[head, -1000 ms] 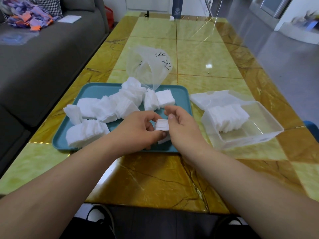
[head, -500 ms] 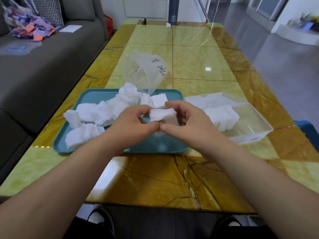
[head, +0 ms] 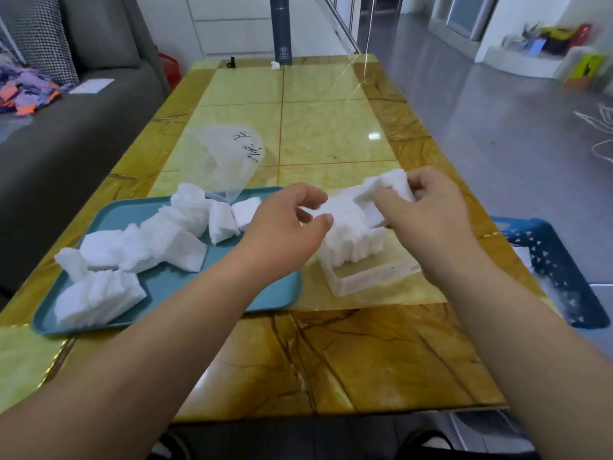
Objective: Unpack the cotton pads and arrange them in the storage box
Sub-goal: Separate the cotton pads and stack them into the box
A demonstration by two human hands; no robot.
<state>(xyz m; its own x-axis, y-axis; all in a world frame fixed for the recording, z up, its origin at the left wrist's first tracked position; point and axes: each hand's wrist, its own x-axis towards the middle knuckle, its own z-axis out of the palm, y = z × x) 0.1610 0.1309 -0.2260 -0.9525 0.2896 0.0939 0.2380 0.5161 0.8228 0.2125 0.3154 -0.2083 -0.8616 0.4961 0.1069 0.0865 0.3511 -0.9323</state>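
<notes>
While cotton pads (head: 389,189) are pinched by the right hand (head: 431,214) above the storage box (head: 365,278), left hand (head: 282,230) fingers are loosely curled, empty.

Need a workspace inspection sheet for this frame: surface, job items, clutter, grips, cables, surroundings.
Surface: glossy yellow-brown marbled table.
Job's things: loose cotton pads heaped on teal tray; clear storage box beside it, part-filled with upright pads.
Clutter: empty plastic bag behind tray; dark bottle at far edge.
Grips: left hand loosely curled, holding nothing, by the box; right hand pinches a pad stack above the box.
Cables: pale cord on floor, right.
Surroundings: grey sofa left; blue basket right.
</notes>
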